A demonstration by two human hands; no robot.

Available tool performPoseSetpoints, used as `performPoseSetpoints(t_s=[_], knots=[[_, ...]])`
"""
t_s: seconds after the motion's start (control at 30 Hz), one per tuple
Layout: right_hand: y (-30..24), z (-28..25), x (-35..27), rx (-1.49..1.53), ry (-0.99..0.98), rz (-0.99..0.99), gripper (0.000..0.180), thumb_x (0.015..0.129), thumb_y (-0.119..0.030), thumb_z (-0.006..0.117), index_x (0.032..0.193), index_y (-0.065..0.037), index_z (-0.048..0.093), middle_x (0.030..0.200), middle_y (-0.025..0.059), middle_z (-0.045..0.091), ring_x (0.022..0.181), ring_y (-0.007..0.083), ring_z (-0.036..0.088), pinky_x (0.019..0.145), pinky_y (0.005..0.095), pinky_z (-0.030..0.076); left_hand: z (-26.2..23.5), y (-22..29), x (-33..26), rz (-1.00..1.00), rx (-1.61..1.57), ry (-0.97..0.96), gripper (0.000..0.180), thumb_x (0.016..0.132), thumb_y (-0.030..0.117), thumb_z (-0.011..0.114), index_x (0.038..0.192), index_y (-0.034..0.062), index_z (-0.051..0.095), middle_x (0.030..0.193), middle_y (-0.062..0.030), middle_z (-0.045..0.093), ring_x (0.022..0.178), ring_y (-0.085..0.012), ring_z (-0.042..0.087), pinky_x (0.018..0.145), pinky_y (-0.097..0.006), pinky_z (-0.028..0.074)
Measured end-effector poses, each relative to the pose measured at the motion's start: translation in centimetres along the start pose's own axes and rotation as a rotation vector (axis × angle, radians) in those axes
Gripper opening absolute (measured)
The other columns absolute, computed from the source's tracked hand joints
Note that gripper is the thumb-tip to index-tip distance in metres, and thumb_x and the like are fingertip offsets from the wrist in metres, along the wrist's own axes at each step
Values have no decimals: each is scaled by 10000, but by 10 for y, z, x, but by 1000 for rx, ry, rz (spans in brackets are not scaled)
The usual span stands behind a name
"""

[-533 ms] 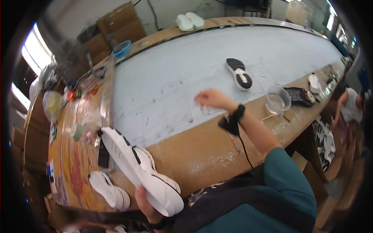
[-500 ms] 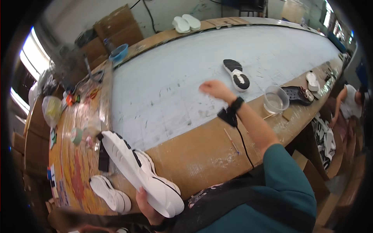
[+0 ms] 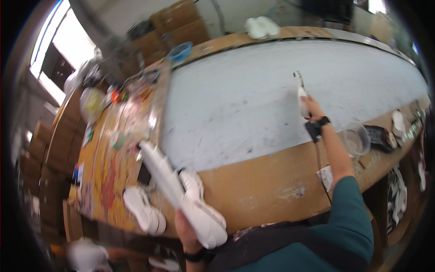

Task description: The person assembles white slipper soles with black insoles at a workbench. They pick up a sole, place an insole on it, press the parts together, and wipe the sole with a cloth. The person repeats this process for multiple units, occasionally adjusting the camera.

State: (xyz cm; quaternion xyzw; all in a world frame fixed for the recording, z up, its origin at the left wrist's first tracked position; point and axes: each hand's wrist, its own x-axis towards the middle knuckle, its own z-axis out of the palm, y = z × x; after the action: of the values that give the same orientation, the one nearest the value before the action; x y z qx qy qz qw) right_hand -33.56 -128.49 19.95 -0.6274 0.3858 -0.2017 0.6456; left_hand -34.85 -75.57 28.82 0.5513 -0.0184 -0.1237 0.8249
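Observation:
My left hand (image 3: 185,229) grips a white shoe sole (image 3: 165,177) near its wide end, tilted with the narrower end pointing up and left. Partly behind it, a second white sole (image 3: 192,183) shows. Another white sole (image 3: 142,211) lies to the left on the table's brown edge. Out over the pale work surface (image 3: 235,109), my right hand (image 3: 312,109) has its fingers closed around a black-and-white shoe sole (image 3: 301,90). That sole is turned on its edge, so its tread is mostly out of sight. A watch-like black band circles my right wrist.
To the right are a clear plastic tub (image 3: 356,139) and a dark sole (image 3: 380,138). A blue bowl (image 3: 180,52) and a pair of white soles (image 3: 262,28) stand along the far edge. Cardboard boxes (image 3: 181,25) are stacked behind. Someone's blurred arm (image 3: 122,254) shows at lower left.
My right hand has reached the black-and-white sole, taken hold of it and turned it up on edge. My left hand still holds its white sole. The whole view has shifted.

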Motion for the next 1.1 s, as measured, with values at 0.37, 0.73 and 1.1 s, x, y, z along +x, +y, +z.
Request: performPoseSetpoints(t_s=[0.37, 0.73, 1.1], knots=[[6, 100, -243, -750, -637, -784, 572, 702, -332, 648, 1159, -34, 476, 1182, 204, 404, 1076, 359, 405, 928, 396, 330, 34, 32, -12, -250, -300, -136, 468, 910, 288, 317, 1306, 41, 271, 880, -109, 498, 718, -215, 501, 610, -312, 442], [-66, 123, -337, 134, -1179, -442, 650, 848, -212, 517, 1361, -32, 161, 1329, 144, 319, 1225, 192, 308, 1004, 346, 259, 44, 27, -22, 65, -51, -339, 459, 851, 144, 495, 1248, -14, 327, 1109, -106, 504, 970, -188, 524, 841, -308, 419], [-37, 137, -308, 616, -1105, 89, 633, 851, -336, 467, 1314, 30, 238, 1277, 135, 381, 1155, 181, 403, 965, 303, 315, 56, 21, -9, 241, 279, -663, 973, 659, 178, 731, 1377, 51, 87, 1249, -98, 279, 973, -174, 394, 762, -266, 389]])
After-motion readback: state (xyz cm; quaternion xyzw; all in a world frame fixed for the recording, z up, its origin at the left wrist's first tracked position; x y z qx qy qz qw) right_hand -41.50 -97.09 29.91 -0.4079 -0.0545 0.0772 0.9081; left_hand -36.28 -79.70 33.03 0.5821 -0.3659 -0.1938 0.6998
